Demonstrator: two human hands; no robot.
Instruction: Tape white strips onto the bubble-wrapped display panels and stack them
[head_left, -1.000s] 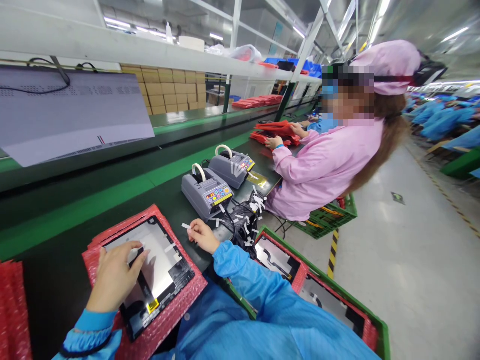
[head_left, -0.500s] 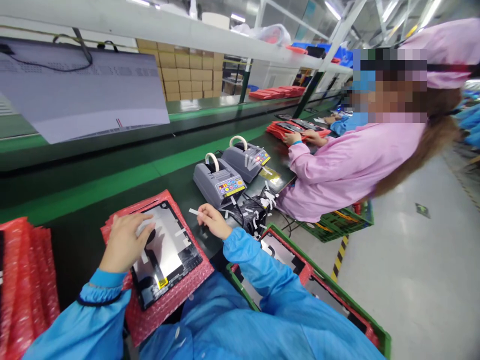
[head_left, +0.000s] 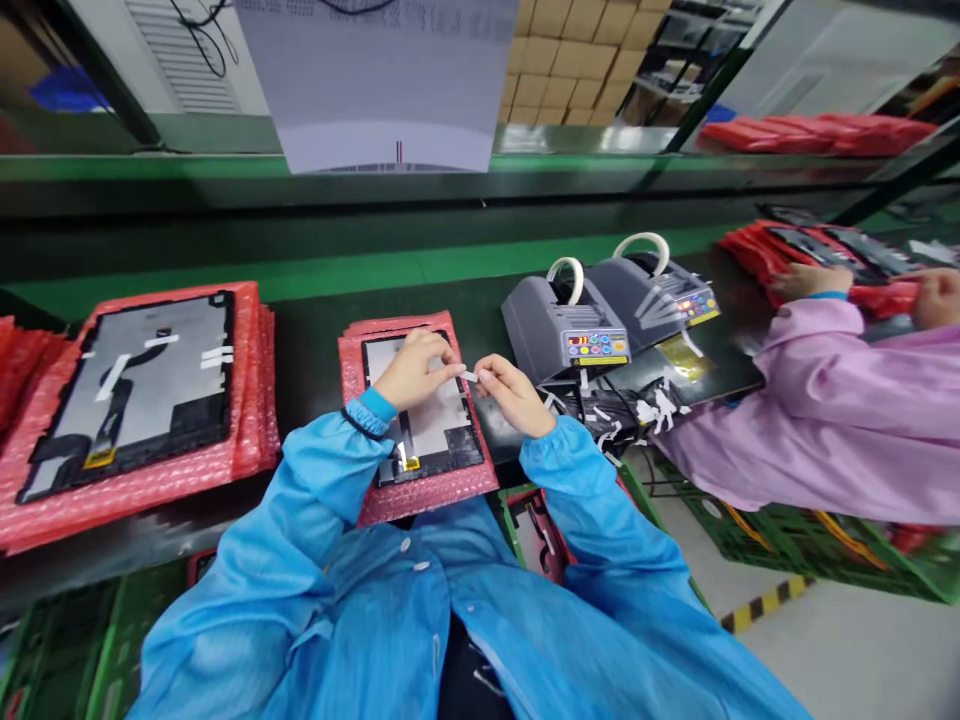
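Note:
A short strip of white tape spans the gap between my two hands. My right hand pinches its right end, with the fingers closed. My left hand reaches over the panel, thumb and fingertips together at the strip's left end. Below them lies a flat display panel with a silvery back, black edges and a yellow tab near its lower edge. Red bubble-wrap bags are under the panel. My left hand covers part of its upper half.
Two grey tape dispensers stand right of the panel, with tape scraps below. At left, another taped panel tops a red stack. A co-worker's pink sleeve is at right. Green crates sit below the bench.
My view has swung left. The right hand has brought the tape strip over to the panel's right edge, and my left hand has come together with it at the strip.

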